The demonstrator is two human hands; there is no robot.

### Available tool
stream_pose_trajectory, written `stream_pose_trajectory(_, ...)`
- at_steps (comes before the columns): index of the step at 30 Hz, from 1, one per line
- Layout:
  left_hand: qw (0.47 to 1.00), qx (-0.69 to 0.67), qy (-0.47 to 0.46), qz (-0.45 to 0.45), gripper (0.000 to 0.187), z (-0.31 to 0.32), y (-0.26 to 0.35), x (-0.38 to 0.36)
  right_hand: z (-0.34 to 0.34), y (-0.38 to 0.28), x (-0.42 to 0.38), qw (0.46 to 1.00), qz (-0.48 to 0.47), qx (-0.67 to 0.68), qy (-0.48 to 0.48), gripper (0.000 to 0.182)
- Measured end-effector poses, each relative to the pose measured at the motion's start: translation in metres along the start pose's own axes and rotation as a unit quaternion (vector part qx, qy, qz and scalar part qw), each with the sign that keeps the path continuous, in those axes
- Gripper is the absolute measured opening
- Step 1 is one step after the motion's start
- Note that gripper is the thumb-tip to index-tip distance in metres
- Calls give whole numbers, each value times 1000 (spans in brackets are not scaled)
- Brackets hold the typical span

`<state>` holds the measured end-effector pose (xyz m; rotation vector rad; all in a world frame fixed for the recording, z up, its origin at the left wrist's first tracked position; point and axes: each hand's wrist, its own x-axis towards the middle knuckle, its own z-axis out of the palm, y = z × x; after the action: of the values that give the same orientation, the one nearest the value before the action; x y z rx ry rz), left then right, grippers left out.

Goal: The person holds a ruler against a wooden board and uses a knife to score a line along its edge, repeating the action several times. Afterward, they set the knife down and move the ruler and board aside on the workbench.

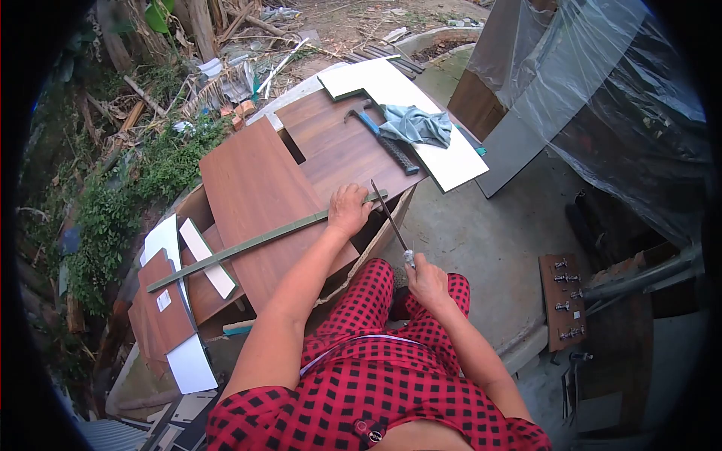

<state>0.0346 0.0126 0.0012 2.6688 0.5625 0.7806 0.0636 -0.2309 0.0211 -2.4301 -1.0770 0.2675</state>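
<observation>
My left hand (350, 209) is closed around a long narrow green strip (256, 245), near its right end. The strip lies slanted across a brown wood-grain panel (252, 180). In my right hand (428, 284), fingers wrapped round a whitish handle, is a long thin dark-bladed tool (391, 219). Its blade points up and away from me, crossing close by the strip's right end; the exact kind of tool does not show. Beyond my left hand, a claw hammer (392, 150) with a blue and black handle rests on another brown board (316, 124).
A grey-blue cloth (417, 125) lies on an L-shaped white panel (459, 167). Smaller white and brown boards (162, 301) are stacked at left. On the floor at right, a brown board (558, 301) carries several metal fittings. Plastic sheeting (602, 68) covers furniture behind.
</observation>
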Motion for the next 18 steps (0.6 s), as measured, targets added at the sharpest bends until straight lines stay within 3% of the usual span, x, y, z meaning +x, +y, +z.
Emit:
stream_pose_trajectory(10, 1000, 10, 20, -9, 19, 0, 8, -2, 33, -17, 85, 998, -12, 6, 56, 25)
stream_pose_trajectory(18, 1000, 12, 19, -6, 20, 5, 3, -3, 17, -16, 59, 1000, -14, -22, 17, 26)
